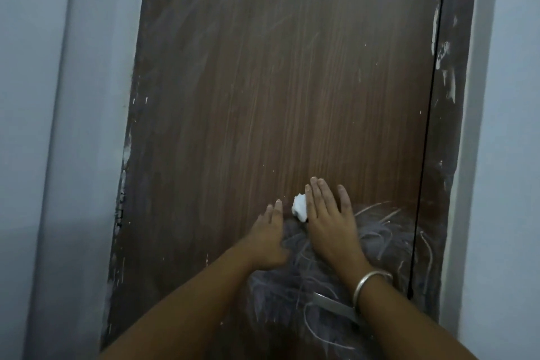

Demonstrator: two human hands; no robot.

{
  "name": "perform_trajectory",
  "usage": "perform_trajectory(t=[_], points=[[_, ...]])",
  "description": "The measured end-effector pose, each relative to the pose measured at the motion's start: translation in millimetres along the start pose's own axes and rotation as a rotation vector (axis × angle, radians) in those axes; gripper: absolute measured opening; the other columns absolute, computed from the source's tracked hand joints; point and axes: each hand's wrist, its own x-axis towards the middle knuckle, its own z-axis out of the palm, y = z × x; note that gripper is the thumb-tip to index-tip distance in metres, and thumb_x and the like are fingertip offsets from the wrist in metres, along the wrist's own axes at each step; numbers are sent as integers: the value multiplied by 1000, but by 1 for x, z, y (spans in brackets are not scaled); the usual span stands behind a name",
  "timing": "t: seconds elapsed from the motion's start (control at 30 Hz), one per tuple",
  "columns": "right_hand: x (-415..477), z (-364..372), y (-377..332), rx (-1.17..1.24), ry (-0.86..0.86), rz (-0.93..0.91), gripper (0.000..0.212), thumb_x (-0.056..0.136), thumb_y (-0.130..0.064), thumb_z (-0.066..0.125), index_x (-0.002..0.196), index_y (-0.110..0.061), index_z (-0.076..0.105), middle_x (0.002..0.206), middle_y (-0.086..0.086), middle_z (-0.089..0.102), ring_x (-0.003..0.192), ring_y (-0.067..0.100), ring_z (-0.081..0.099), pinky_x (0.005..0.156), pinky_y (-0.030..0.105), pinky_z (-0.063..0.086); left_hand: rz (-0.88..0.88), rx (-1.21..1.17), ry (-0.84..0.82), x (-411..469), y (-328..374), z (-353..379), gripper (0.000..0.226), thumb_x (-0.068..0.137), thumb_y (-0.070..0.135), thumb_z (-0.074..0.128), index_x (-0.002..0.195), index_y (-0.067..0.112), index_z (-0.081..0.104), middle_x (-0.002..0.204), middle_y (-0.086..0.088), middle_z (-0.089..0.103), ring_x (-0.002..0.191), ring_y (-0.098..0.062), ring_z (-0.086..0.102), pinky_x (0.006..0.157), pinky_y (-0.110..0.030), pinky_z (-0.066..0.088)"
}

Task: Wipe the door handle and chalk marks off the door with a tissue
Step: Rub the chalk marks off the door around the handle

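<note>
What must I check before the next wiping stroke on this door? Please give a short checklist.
1. Tissue pressed to the door by the right hand: ok, though partly sticking out.
2. Left hand flat on the door: ok.
3. Chalk marks removed: not ok, many lines show below the hands.
4. Door handle wiped: cannot tell, the right forearm partly hides it.
5. Tissue clean enough: cannot tell.

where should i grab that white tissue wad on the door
Pinch the crumpled lump of the tissue that bulges out left of the right hand, coming from the left; the rest seems pinned flat against the door under those fingers.
</note>
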Motion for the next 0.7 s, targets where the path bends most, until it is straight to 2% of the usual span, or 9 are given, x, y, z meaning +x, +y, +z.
perform_trajectory(t=[0.07,0.13,0.2,0.27,0.37,0.43,0.5,0.6,0.7], points=[[1,3,-11,9,55,26,55,93,-41,41,136,-7,45,145,15,41,135,27,38,109,53,28,-23,-182,45,4,21,25,89,89,19,53,147,12,-15,157,-14,-6,145,-28,3,117,-40,13],[5,11,-7,49,140,27,50,97,-36,29,128,-8,55,136,17,51,128,29,47,104,54,35,-68,-260,206,13,36,44,83,84,9,51,149,12,-1,156,-17,11,140,-28,21,113,-36,25],[7,18,1,57,216,-12,46,94,-33,37,126,-7,57,135,18,53,127,30,48,103,56,34,-63,-162,302,19,34,45,79,81,12,52,148,13,10,151,-14,24,134,-28,29,108,-37,32],[6,21,3,58,278,-40,44,91,-26,42,126,-4,57,134,18,53,127,31,48,104,55,35,-14,-24,294,21,19,36,77,80,18,53,147,17,14,146,-10,31,129,-29,32,105,-41,33],[11,19,2,106,402,-29,39,91,-18,44,122,-1,59,124,18,61,116,30,58,98,51,43,-15,-14,223,25,4,20,72,84,24,51,145,31,16,134,-10,34,121,-31,35,101,-43,34],[16,16,1,143,487,-24,34,91,-15,48,120,-4,62,113,16,66,102,28,65,87,45,50,-2,-40,169,31,1,13,71,83,24,50,144,39,17,136,-11,32,124,-32,31,103,-43,32],[17,13,-1,183,496,-44,33,89,-11,48,118,-6,64,102,15,68,84,27,65,72,39,51,7,-74,123,34,-1,7,72,80,20,48,143,42,20,140,-12,27,129,-33,27,105,-42,30],[14,9,-1,189,460,-46,34,87,-10,45,112,-5,67,78,6,62,64,22,57,56,33,44,27,-107,169,32,-5,1,71,78,19,47,145,28,27,146,-11,27,133,-30,30,110,-40,29],[15,5,1,217,509,-73,25,83,-5,57,103,-9,70,63,3,53,56,20,52,50,30,39,26,-163,208,28,-15,-4,70,82,4,48,146,11,22,156,-8,16,143,-21,17,115,-25,13]])
